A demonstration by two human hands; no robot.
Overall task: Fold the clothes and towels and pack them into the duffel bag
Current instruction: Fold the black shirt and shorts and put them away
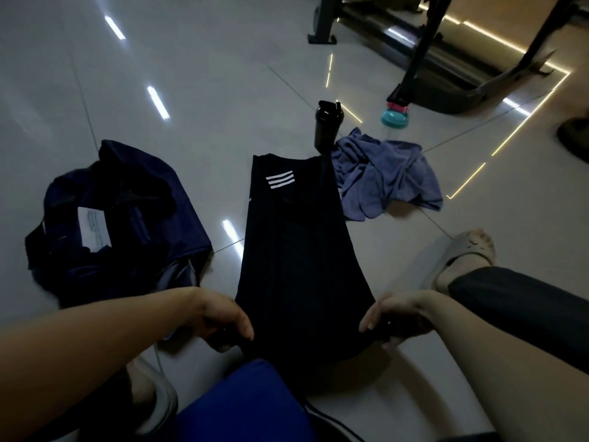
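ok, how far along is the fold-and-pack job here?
Early. Looks done: the black garment is narrowed into a long strip on the floor. In hand: the left hand and right hand grip its near end. Left: the blue towel lies crumpled beside the black bottle; the duffel bag sits open, too dark to tell its contents beyond a white card.

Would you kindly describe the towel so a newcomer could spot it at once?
Start at the black garment stretched along the floor. At its far right corner stands a black bottle, and the towel lies crumpled just right of that. It is the only pale blue cloth; the garment and bag are dark.
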